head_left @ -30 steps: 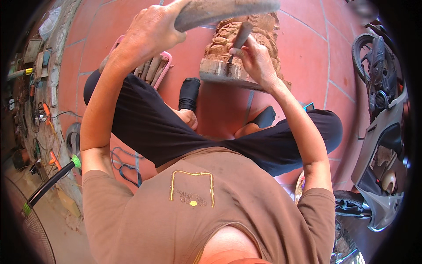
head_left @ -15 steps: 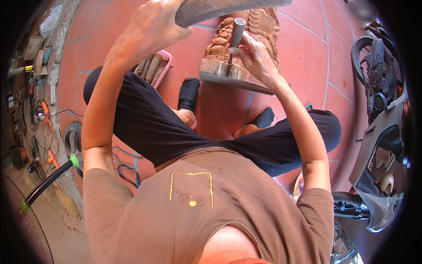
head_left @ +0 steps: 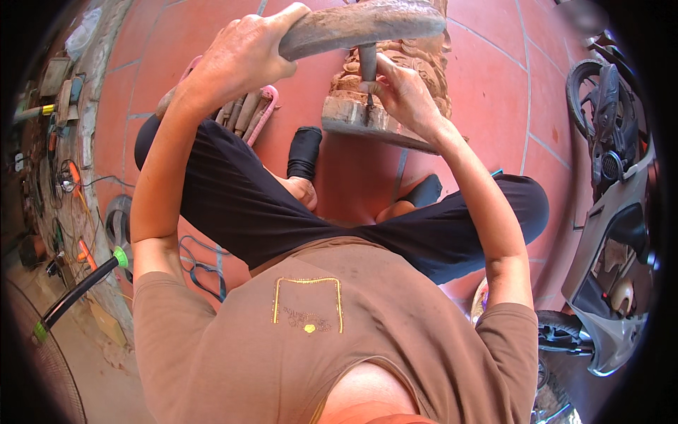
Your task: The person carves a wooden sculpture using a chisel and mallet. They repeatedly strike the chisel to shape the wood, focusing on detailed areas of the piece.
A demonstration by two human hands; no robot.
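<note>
My left hand (head_left: 247, 53) is wrapped round one end of a thick, worn wooden mallet (head_left: 353, 27). The mallet's far end lies over the top of a chisel (head_left: 368, 62) and appears to meet it. With the fingers of my right hand (head_left: 404, 93), I grip the chisel near its middle, holding it roughly upright. Its tip rests at the pale near end of a carved wooden piece (head_left: 345, 112), which lies on the floor beyond my feet. Rounded, scale-like relief covers the carving's farther part, some of it hidden by the mallet and my right hand.
A pink-rimmed holder (head_left: 265, 113) with several wooden-handled tools stands by my left knee. Red floor tiles (head_left: 487, 92) surround the carving. A motorbike (head_left: 611, 247) stands at right. Cables, tools and a fan (head_left: 42, 367) line the left side; a strap (head_left: 201, 272) lies near my left hip.
The mallet has come down from above the chisel onto its top, covering the butt end. My right hand and the carving stay in nearly the same place.
</note>
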